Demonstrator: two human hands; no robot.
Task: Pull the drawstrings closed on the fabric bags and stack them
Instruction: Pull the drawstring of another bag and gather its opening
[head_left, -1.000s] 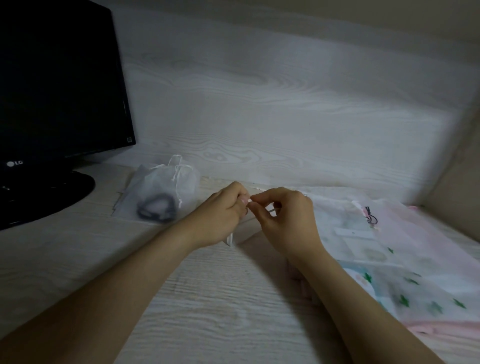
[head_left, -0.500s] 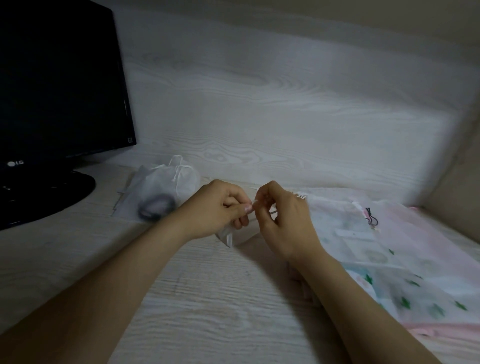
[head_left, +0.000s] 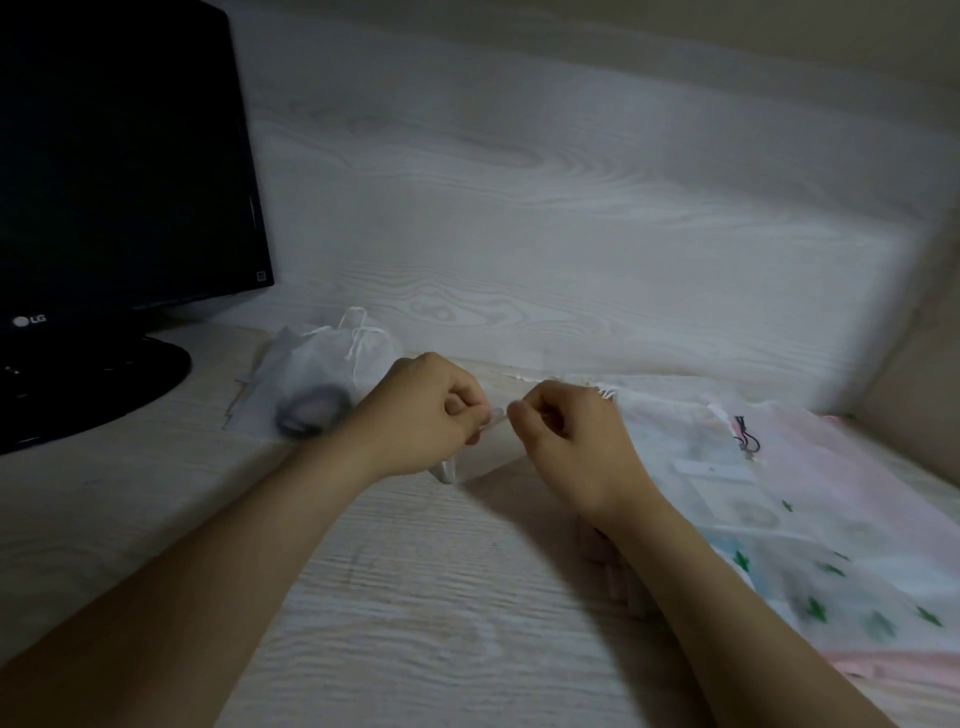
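Two hands meet mid-desk: left hand (head_left: 431, 415) and right hand (head_left: 566, 441), fingers curled, pinch the top of a small sheer white fabric bag (head_left: 485, 454), apparently to draw its string. A tied white drawstring pouch (head_left: 332, 364) lies far left, likely set aside as finished.

Cinched white bag (head_left: 332, 364) at left, small sheer bag (head_left: 485, 449) centre, flat printed bags (head_left: 789, 519) at right.

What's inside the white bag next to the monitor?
A dark, ring-shaped item shows through the sheer white bag. What it is can't be told; the left hand covers the bag's lower right part.
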